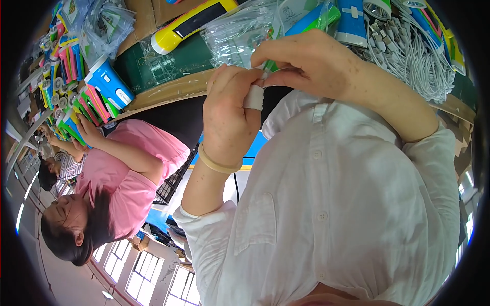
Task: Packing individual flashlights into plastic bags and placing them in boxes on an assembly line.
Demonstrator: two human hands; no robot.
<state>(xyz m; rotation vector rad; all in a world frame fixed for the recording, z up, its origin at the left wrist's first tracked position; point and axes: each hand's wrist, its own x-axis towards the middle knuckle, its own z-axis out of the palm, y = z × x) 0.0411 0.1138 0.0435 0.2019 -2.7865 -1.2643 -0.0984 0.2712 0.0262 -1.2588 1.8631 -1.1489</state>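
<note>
My left hand point(227, 109), with a beige band on the wrist and white tape around the thumb, is raised at the edge of the table point(168, 92). My right hand point(306, 61) meets it from the right. Both pinch a small green item point(268, 65) that is mostly hidden by the fingers. A crinkled clear plastic bag point(240, 30) lies just behind the fingertips, touching them. My white buttoned shirt point(332, 204) fills the lower right.
On the table lie a yellow flashlight point(189, 23), blue-and-white flashlights point(109, 81), a green-and-blue one point(316, 18), a pile of white cables point(423, 56) and a dark green mat point(158, 64). A person in a pink shirt point(127, 168) works at the left by several coloured flashlights point(76, 107).
</note>
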